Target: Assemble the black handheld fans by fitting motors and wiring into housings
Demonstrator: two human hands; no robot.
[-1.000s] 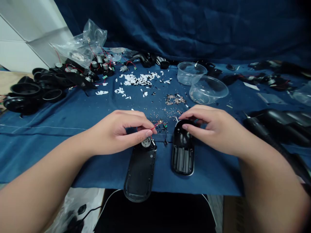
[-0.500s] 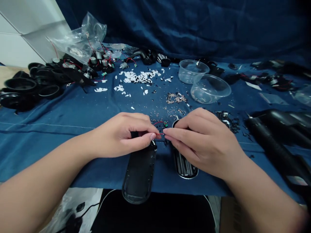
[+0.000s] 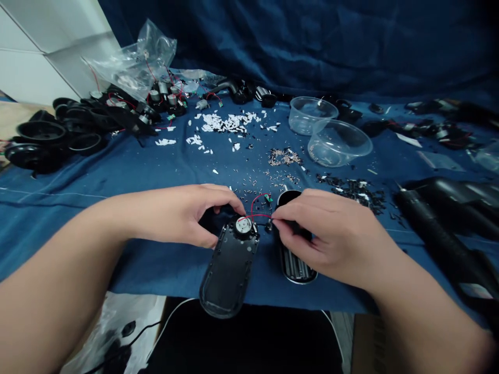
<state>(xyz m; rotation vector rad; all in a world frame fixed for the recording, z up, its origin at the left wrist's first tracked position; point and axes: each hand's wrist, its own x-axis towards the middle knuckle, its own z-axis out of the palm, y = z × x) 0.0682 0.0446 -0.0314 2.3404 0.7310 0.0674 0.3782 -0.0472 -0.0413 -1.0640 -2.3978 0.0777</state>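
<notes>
One shell (image 3: 228, 275) points lengthwise over the desk's (image 3: 156, 272) near edge; my right hand (image 3: 331, 231) pinches wire (image 3: 257, 215), left hand (image 3: 183, 213) spread wide.

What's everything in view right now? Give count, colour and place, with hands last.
casing: one, black, front centre
shell: one, black, right of casing
round metal part: one, silver, on casing's far end
red wires: at least two, red, between casing and shell
small board: one, green, near shell's far end
screws: many, silver and copper, centre
white pieces: many, white, behind screws
black bits: many, black, right of screws
bowls: two, clear, right of white pieces
cups: several, black, far left
motors: several, silver, back left
plastic bag: one, clear, back left
tipped tool: one, black, right side
cloth: count unclear, blue, beneath and behind
left hand: one, bare, at casing's far end
right hand: one, bare, pinching red wire
</notes>
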